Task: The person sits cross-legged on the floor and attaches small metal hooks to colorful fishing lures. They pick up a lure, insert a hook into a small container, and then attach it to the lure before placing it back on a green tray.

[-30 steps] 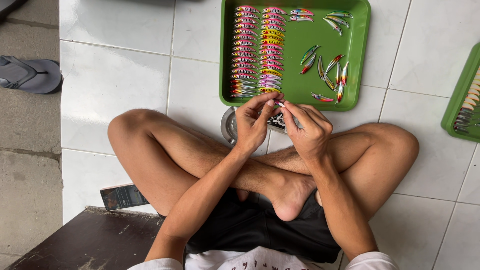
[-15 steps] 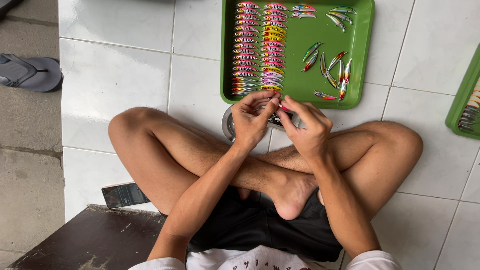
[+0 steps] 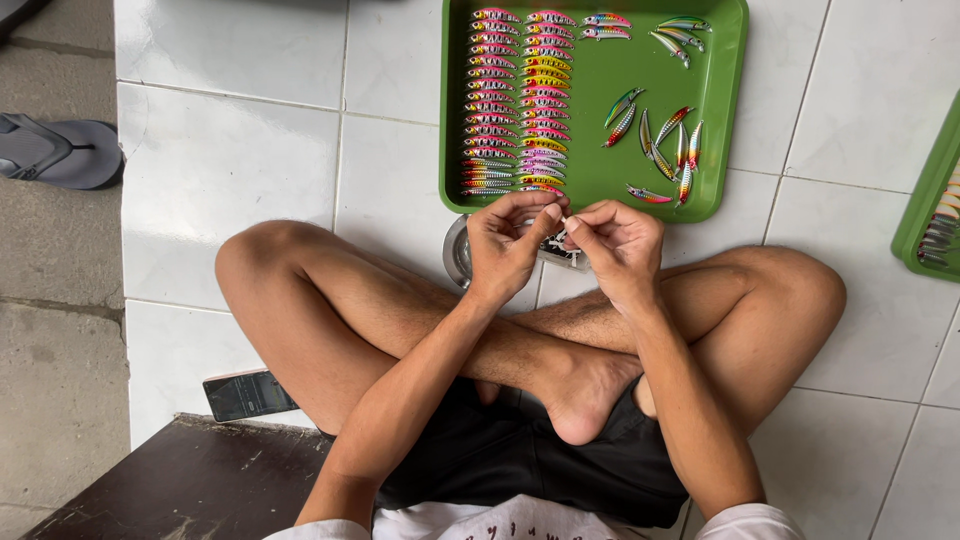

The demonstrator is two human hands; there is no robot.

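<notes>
I sit cross-legged on a white tiled floor. My left hand and my right hand meet in front of my shins, fingertips pinched together on one small fishing lure, mostly hidden by the fingers. Just beyond the hands lies a green tray with two neat columns of colourful fishing lures on its left and several loose lures on its right. A round metal dish peeks out under my left hand.
A second green tray with lures shows at the right edge. A grey sandal lies at the far left on concrete. A dark phone rests by my left thigh, next to a dark wooden board.
Both hands have stayed together over the small lure, with the fingers shifting slightly. The long thin piece seen in my right hand a second ago no longer shows.
</notes>
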